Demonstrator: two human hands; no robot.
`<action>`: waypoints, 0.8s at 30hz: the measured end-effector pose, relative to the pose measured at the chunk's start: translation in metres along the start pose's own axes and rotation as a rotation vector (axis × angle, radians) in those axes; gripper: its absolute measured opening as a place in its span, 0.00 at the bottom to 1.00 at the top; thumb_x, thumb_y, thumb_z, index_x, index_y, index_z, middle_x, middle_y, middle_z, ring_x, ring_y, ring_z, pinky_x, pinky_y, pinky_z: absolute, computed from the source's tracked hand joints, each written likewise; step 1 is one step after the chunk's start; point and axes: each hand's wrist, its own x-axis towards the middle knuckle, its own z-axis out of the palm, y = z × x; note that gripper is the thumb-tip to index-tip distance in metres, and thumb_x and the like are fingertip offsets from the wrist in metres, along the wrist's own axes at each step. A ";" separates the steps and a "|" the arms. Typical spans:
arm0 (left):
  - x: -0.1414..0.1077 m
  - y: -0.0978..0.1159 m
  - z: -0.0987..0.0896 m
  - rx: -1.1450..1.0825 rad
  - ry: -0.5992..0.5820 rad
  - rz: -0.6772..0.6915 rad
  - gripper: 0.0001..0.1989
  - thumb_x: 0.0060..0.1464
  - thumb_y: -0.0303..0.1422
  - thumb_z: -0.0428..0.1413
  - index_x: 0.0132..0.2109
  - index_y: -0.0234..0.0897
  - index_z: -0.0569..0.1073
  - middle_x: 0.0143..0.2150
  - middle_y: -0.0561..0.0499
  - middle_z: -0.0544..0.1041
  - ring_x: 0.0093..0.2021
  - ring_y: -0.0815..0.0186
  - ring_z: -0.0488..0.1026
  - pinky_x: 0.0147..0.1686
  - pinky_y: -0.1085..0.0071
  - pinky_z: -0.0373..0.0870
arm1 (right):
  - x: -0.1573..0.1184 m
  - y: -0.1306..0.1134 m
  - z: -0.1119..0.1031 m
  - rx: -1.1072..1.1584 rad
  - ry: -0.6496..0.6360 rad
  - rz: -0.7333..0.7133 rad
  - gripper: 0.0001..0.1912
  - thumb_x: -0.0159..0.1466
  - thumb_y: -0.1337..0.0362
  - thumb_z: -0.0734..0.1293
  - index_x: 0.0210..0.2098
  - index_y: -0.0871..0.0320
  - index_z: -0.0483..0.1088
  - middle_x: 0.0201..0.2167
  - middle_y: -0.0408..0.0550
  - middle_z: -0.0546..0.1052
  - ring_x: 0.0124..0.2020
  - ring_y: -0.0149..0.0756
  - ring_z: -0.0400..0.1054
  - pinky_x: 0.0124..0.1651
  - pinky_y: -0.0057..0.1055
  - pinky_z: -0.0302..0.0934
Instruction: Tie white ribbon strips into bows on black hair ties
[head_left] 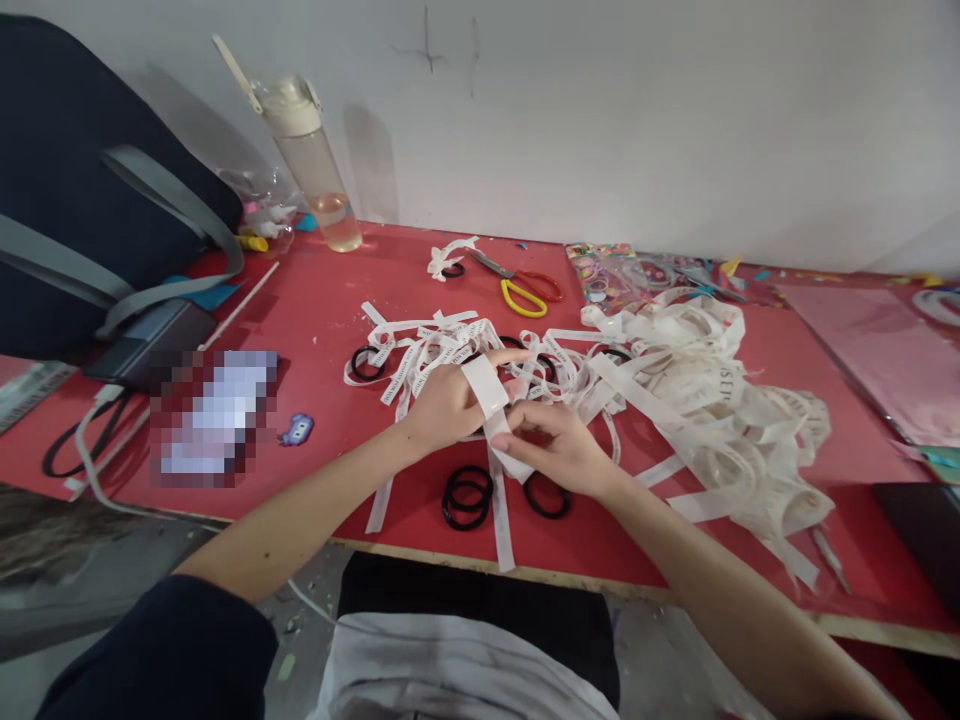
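Both hands meet over the red table, holding a wide white ribbon [486, 387] between them. My left hand [442, 408] has its fingers closed on the ribbon's upper part. The thumb and fingers of my right hand [556, 446] pinch its lower part. Printed white ribbons [435, 347] and black hair ties [367, 363] lie in a tangle behind the hands. Nearer the front edge are more black rings [466, 498] and one ring [547, 496] below my right hand. A narrow white strip [502, 520] hangs down between them.
A large ribbon heap [712, 400] spreads at the right. Behind are scissors [525, 283], a ribbon bow [444, 262] and a bag of coloured bands [607, 272]. A bottle [319, 180], phone [221, 410], black box [154, 335] and dark bag [82, 190] stand or lie left.
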 end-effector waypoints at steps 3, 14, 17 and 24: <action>0.003 -0.002 0.002 0.048 -0.029 -0.075 0.19 0.61 0.41 0.52 0.54 0.38 0.74 0.31 0.51 0.78 0.30 0.66 0.71 0.36 0.72 0.64 | -0.003 -0.008 -0.003 0.198 -0.123 -0.025 0.12 0.64 0.59 0.69 0.28 0.58 0.72 0.22 0.43 0.74 0.23 0.30 0.68 0.28 0.26 0.64; 0.002 -0.009 0.001 0.216 -0.385 0.069 0.09 0.56 0.34 0.55 0.33 0.34 0.76 0.29 0.47 0.78 0.30 0.63 0.73 0.31 0.72 0.60 | 0.002 -0.015 -0.018 0.131 0.049 -0.158 0.05 0.64 0.62 0.69 0.37 0.52 0.80 0.40 0.50 0.83 0.35 0.38 0.74 0.41 0.38 0.70; 0.003 -0.009 -0.002 0.049 -0.474 0.121 0.12 0.56 0.37 0.57 0.31 0.33 0.76 0.29 0.47 0.77 0.28 0.66 0.70 0.30 0.73 0.61 | 0.005 -0.013 -0.018 -0.003 0.090 -0.217 0.08 0.66 0.64 0.67 0.41 0.50 0.80 0.43 0.47 0.82 0.36 0.37 0.73 0.42 0.37 0.68; -0.001 0.007 -0.008 -0.662 -0.640 -0.017 0.13 0.55 0.40 0.60 0.38 0.32 0.78 0.29 0.51 0.75 0.27 0.72 0.68 0.30 0.75 0.64 | 0.005 0.003 -0.017 -0.116 0.013 -0.137 0.16 0.71 0.61 0.60 0.54 0.51 0.73 0.45 0.49 0.80 0.44 0.38 0.74 0.48 0.36 0.68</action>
